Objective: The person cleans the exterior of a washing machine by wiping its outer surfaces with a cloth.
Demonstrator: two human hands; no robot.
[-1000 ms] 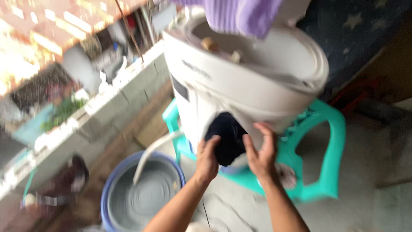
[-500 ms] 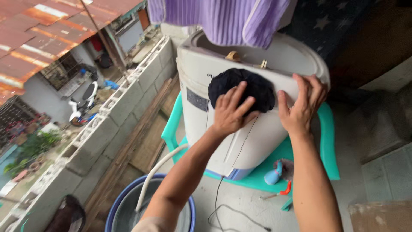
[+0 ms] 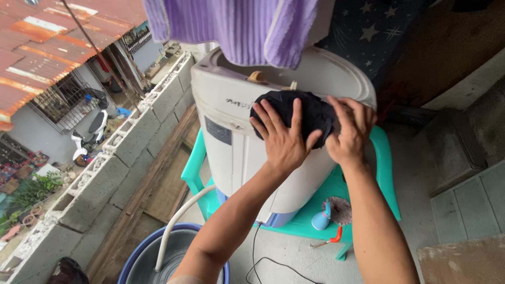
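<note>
The dark bundle [image 3: 294, 113] has come up to the washer [image 3: 231, 137] rim, both hands [image 3: 284, 139] [image 3: 350, 134] spread flat, pressing it; it could slip off the sloped lid

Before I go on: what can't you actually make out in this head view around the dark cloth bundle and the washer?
- Dark cloth bundle: its near side, covered by the left hand and right hand.
- Washing machine: the far rim is hidden by the hanging purple towel.
- Blue tub: cut off by the bottom edge.
- White hose: its upper end is hidden behind the left forearm.
</note>
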